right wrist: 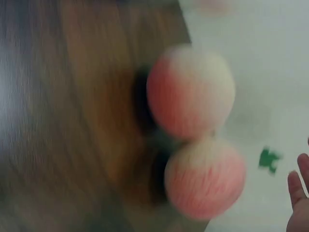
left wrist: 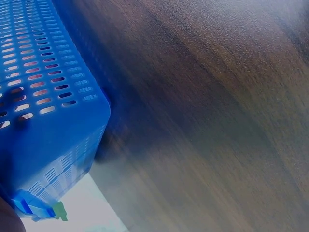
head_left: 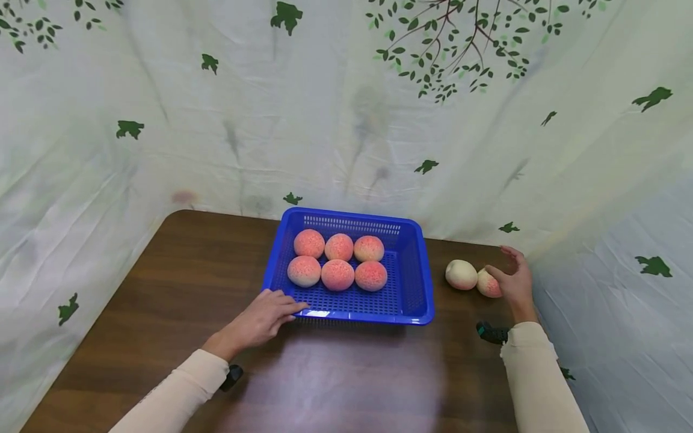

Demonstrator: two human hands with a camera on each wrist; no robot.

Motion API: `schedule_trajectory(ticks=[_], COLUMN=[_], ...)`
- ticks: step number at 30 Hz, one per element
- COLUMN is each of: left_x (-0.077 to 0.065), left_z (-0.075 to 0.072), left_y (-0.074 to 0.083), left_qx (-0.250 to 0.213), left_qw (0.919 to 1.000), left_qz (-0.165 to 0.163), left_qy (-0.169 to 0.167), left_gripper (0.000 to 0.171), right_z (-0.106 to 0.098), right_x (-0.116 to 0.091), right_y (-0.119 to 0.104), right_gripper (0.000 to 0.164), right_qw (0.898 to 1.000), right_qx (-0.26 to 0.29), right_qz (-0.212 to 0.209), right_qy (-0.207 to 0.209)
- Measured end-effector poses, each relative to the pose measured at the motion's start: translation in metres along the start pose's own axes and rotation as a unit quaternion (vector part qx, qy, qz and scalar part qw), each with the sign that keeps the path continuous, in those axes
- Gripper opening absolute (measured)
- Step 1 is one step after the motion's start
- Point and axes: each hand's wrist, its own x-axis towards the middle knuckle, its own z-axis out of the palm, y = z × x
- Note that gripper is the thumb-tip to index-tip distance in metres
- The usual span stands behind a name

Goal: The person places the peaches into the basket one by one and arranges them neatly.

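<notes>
A blue plastic basket (head_left: 414,270) stands on the table with several pink peaches (head_left: 338,275) in two rows inside. My left hand (head_left: 265,317) holds its near left corner, fingers over the rim. The left wrist view shows the basket's slotted outer wall (left wrist: 53,125). To the right of the basket, a pale peach with a pink blush (head_left: 461,275) and a second peach (head_left: 487,284) lie side by side on the table. Over the second one is my right hand (head_left: 517,282), thumb and fingers spread. The right wrist view shows a gap between the fingers (right wrist: 295,188) and both peaches.
The brown wooden table (head_left: 346,373) ends at a pale cloth backdrop (head_left: 335,120) printed with leaves and branches. Cloth also hangs close along the right side, beside my right arm. Dark bands (head_left: 231,377) sit on both wrists.
</notes>
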Motion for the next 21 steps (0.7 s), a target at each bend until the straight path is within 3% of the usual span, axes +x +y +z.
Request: schedule_trajectory(ticks=[10, 16, 21], left_x=[0.001, 0.001, 0.001], left_z=[0.0, 0.001, 0.004], left_y=[0.0, -0.001, -0.001], left_qx=[-0.005, -0.003, -0.002], left_qw=[1.0, 1.0, 0.9997], left_qz=[-0.004, -0.002, 0.011], left_qy=[0.0, 0.004, 0.022], left_gripper=[0.029, 0.03, 0.03], right_z=[-0.022, -0.022, -0.017], right_x=[0.006, 0.01, 0.012], right_y=[0.029, 0.043, 0.055], right_gripper=[0.074, 0.088, 0.094], right_qw=[0.997, 0.987, 0.982], right_qx=[-0.033, -0.084, -0.084], right_qz=[0.044, 0.087, 0.101], right_qy=[-0.059, -0.107, -0.135])
